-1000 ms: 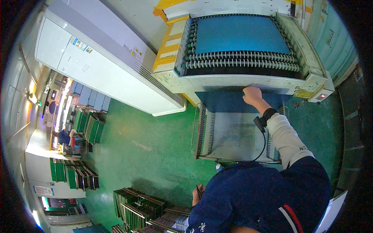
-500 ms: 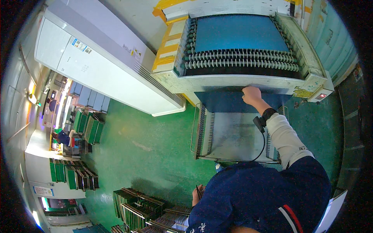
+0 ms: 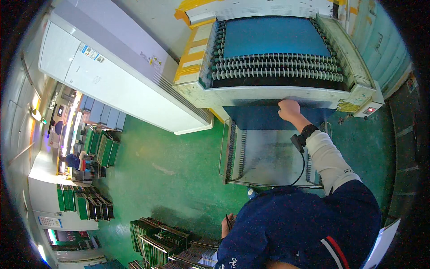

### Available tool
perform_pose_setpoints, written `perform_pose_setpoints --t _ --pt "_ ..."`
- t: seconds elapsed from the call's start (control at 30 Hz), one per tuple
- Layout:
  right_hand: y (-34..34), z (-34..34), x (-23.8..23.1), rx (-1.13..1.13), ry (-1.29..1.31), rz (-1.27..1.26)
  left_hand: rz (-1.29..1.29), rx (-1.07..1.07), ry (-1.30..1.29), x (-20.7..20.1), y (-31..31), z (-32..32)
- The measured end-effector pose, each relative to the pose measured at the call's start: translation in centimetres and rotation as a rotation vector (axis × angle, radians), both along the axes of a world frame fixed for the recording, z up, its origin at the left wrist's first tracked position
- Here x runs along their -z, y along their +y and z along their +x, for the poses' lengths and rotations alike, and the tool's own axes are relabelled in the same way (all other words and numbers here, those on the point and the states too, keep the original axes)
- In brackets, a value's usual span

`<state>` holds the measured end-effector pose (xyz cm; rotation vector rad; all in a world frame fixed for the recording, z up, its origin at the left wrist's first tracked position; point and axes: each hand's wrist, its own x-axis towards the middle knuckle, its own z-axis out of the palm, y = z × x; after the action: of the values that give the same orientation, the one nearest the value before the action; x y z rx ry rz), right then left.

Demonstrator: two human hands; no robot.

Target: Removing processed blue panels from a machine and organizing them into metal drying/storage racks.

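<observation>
Holding the upper edge of a dark blue panel, the right hand has a narrow grip beside the near edge of the roller machine. The panel is at the far edge of a rack. A lighter blue sheet lies on the rollers. The left hand is partly hidden; I cannot tell its grip.

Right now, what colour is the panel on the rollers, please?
The panel is blue, best seen in the head view.
</observation>
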<state>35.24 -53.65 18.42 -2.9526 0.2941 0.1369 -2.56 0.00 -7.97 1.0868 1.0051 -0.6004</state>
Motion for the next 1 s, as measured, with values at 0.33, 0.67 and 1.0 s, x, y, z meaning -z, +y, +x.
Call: perform_pose_setpoints --t 0.33,0.67,1.0 --pt "1.4 0.8 0.1 -0.049 -0.056 0.005 0.023 -0.023 0.013 -0.9 0.3 -1.0" --pt "0.3 -0.7 -0.6 -0.068 -0.046 0.014 0.082 0.018 0.003 -3.5 -1.3 -0.1" --pt "0.9 -0.7 -0.5 -0.097 -0.062 0.052 0.118 -0.019 -0.059 -3.2 -0.4 -0.4"
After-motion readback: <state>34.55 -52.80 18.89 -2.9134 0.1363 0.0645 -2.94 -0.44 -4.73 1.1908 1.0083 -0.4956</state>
